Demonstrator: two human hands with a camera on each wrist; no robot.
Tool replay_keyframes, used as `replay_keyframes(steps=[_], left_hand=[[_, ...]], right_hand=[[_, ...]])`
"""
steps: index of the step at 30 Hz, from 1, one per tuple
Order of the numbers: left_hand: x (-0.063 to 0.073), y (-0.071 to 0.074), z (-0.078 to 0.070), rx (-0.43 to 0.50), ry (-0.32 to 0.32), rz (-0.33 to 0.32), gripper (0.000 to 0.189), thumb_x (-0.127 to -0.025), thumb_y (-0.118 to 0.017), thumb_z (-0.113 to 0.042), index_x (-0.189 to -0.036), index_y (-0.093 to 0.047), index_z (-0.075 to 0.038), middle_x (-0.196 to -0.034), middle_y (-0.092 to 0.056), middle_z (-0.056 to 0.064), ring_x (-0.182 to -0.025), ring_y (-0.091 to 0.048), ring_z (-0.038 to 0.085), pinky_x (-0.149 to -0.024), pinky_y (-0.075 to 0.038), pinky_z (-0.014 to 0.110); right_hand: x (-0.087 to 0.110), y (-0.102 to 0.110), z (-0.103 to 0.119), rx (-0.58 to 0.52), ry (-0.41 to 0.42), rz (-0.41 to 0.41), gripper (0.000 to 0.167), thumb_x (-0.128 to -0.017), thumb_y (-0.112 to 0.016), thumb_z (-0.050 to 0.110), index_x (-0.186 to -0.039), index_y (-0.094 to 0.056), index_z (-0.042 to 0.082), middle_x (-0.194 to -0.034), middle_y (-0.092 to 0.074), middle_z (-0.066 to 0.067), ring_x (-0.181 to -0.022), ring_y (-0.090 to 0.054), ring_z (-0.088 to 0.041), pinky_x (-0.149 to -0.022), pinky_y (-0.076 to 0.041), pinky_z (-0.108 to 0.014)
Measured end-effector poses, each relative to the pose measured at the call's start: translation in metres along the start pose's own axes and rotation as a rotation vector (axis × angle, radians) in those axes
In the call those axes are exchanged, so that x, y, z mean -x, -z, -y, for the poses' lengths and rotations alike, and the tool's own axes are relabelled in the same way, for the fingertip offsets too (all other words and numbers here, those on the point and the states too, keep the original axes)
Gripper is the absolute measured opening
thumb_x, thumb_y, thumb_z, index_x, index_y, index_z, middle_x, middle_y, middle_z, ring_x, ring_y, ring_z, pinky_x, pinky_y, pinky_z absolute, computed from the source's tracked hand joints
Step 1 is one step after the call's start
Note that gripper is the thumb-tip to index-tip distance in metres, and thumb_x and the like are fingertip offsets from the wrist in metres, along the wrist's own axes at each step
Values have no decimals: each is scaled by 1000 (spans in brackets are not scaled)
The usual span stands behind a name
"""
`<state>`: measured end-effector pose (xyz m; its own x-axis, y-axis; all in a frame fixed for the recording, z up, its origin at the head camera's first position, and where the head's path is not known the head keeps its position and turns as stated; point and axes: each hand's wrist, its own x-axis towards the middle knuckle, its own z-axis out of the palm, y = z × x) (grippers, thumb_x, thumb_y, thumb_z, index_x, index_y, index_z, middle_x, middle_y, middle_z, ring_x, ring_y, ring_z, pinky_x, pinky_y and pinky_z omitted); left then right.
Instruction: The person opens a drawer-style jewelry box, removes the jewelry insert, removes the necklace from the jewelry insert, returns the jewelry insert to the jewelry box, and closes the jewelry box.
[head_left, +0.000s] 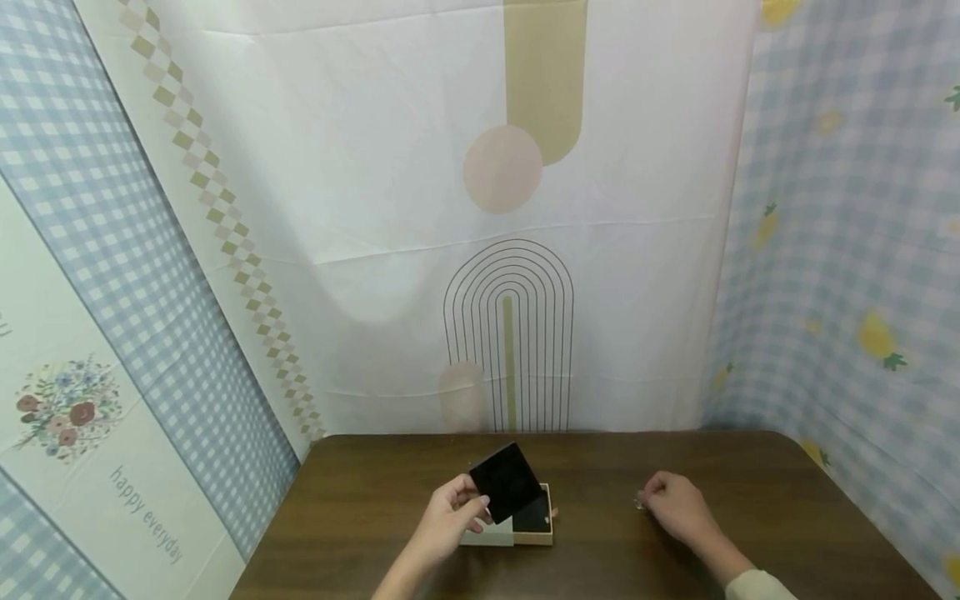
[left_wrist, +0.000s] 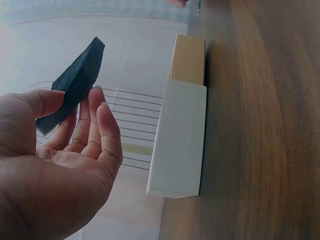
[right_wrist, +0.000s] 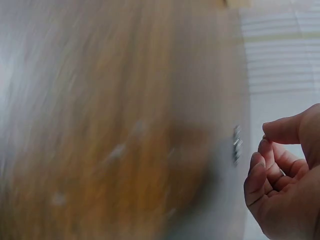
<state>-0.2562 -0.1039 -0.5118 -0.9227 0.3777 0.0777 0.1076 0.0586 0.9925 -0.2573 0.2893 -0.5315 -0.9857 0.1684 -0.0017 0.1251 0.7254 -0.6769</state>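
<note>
1. Above the drawer-style gift box (head_left: 521,539), a black foam pad (head_left: 506,482) hangs tilted in the left hand (head_left: 450,512), its thumb on one face and fingers on the other near one side; I read this as a narrow, secure pinch.
2. The pad looks light, soft and springy, with a matte face unlikely to slip. I would take it by opposite edges, lightly, since a hard squeeze could dent or nick the foam.
3. To the right of the box and well apart from it, the right hand (head_left: 678,504) holds thumb and index tips together above the table. I cannot tell whether anything fine is pinched there.
4. Just beside those fingertips shows a small silvery trinket (right_wrist: 236,145), blurred on my wrist feed. It is likely light, slick and delicate, best lifted between fingertip pads.
5. The box's pale sleeve (left_wrist: 177,135) covers its left part; the tan tray (left_wrist: 190,57) juts out at right, black lining (head_left: 532,517) inside. Its card walls seem stiff but crushable.
6. Under the box spreads a dark wood-grain table (head_left: 360,533). Behind it hangs a white printed cloth (head_left: 360,208); blue-checked fabric flanks both sides, lettered "happy everyday" (head_left: 146,512) at left, pineapple-patterned (head_left: 832,208) at right.
</note>
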Motion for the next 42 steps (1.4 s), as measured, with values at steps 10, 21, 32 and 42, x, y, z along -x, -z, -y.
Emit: replay_keyframes(steps=[10,21,32,42], left_hand=[[-3,-6,2,-24,-14,30,23,-104,-64,-12,-115,-61,8,-101,-76,12,-85,-72,9,-74,-61,23],[-2,-13,8,-28,-23,41,22,-104,-63,-11,-114,-61,9,-102,-76,17,-81,-72,6,-72,-61,22],[-5,-23,2,112,-38,73,34,-102,-65,-5,-128,-56,15,-112,-76,22,-86,-75,9,-84,-66,27],[-10,-39,-2,165,-48,45,41,-101,-66,-1,-138,-56,13,-122,-72,30,-87,-76,8,-85,-66,25]], right_hand=[[12,8,58,-91,123,-30,19,-104,-69,28,-103,-72,9,-84,-71,-4,-72,-64,-16,-61,-52,-28],[41,12,103,-106,182,-10,15,-104,-69,29,-100,-72,16,-92,-72,-1,-84,-60,-13,-70,-50,-24],[44,2,107,-159,181,14,12,-104,-70,27,-99,-72,16,-94,-73,-1,-87,-62,-15,-72,-51,-24],[44,-8,111,-178,189,-8,16,-107,-65,30,-106,-73,17,-98,-75,0,-87,-62,-11,-76,-53,-25]])
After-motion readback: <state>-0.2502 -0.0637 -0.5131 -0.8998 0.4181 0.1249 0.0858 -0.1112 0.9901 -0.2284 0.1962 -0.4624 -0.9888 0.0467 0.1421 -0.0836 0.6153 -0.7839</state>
